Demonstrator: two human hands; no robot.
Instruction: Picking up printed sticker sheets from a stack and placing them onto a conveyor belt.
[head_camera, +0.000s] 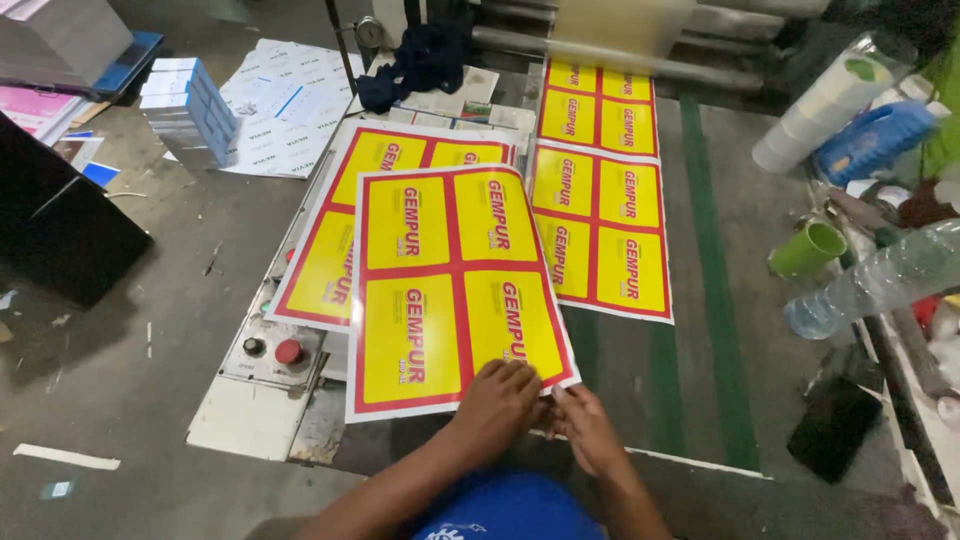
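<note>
A glossy printed sheet (455, 285) with four yellow panels framed in red lies tilted on the machine table. My left hand (498, 403) rests flat on its near right corner. My right hand (583, 425) pinches the same corner's edge from the right, fingers closed on it. Under this sheet lies a second similar sheet (345, 215), shifted left. Further right a long printed strip (600, 215) of the same yellow panels runs from a roller at the back toward me.
A control panel with a red button (288, 351) sits left of the sheets. Right shelf holds a green cup (806, 250), a plastic bottle (880, 280), a blue jug (870, 140). Dark cloth (420, 60) at the back; stacked boxes (185, 105) on the floor.
</note>
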